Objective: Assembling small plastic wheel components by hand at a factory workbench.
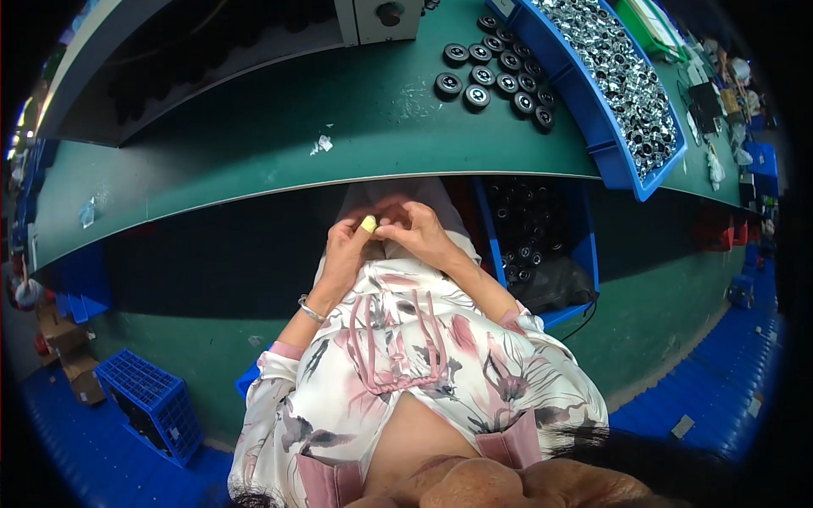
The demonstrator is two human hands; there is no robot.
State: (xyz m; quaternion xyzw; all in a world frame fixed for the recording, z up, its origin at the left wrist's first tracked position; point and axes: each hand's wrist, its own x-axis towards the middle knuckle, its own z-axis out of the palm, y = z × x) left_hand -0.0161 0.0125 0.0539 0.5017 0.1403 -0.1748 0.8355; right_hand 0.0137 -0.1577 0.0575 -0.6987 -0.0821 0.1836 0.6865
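Two hands [426,241], fingers [392,232] curled, tips close together, grasp unclear

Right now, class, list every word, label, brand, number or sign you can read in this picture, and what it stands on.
No text can be read.
Round black pieces: pale centre marks, too small to tell whether they are letters.
Blue crate: a small pale patch on its side, too small to read.
Yellow finger wrap on the left hand: no writing visible.
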